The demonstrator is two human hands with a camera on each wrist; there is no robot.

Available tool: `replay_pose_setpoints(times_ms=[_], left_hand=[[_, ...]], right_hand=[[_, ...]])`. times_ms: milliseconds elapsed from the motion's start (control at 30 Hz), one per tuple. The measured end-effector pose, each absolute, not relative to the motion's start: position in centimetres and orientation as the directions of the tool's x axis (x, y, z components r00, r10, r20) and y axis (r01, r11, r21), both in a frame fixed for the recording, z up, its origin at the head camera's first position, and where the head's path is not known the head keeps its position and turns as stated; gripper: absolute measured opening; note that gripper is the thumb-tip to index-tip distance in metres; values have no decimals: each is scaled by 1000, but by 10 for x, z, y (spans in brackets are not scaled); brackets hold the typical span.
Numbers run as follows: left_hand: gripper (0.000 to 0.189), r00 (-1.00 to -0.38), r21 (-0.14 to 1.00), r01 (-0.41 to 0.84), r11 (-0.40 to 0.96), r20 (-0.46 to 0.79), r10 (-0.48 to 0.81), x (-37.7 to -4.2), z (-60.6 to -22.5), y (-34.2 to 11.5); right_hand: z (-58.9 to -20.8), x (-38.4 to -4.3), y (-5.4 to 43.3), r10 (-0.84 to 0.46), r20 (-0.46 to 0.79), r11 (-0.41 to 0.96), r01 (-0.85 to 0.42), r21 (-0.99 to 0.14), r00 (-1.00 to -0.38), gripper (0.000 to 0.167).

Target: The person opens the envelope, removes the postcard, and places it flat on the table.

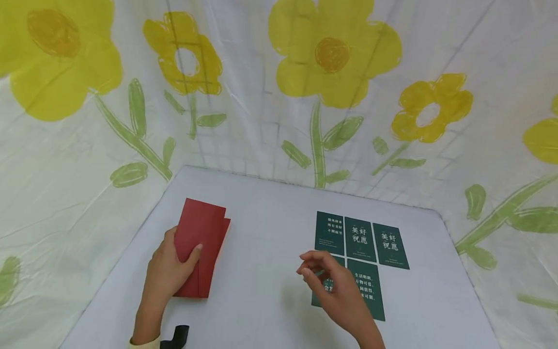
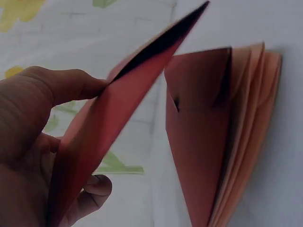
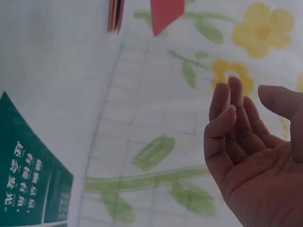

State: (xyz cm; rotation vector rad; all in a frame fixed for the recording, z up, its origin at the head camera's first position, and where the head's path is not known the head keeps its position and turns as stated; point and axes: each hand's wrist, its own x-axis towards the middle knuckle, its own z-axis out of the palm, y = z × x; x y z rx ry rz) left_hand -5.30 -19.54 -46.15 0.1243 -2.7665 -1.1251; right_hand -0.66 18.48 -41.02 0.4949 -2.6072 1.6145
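In the head view, my left hand pinches a red paper envelope between thumb and fingers, on the left side of the table. Just beyond it, the left wrist view shows a stack of red envelopes, apart from the one I hold. My right hand hovers over the green printed cards, fingers loosely bent and nothing between them. White Chinese characters cover the cards. Three lie in the far row and two in the near row, one partly hidden by my right hand.
A white table bears everything. Behind and beside it hangs a white cloth printed with yellow flowers. A small black object shows next to my left sleeve at the bottom edge.
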Motion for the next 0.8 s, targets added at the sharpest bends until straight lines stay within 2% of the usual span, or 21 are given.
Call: replay_pose_setpoints(times_ms=[300, 533, 800], left_hand=[[77, -997, 615, -32, 788, 33, -66, -68, -496, -208], [81, -996, 572, -56, 818, 22, -84, -68, -512, -207], [68, -985, 515, -105, 851, 63, -160, -55, -521, -196]], right_hand=[[-415, -3, 188, -233, 145, 416, -233, -879, -962, 19], [-417, 0, 187, -213, 97, 431, -182, -884, -972, 16], [-421, -3, 191, -235, 107, 471, -209, -857, -966, 14]])
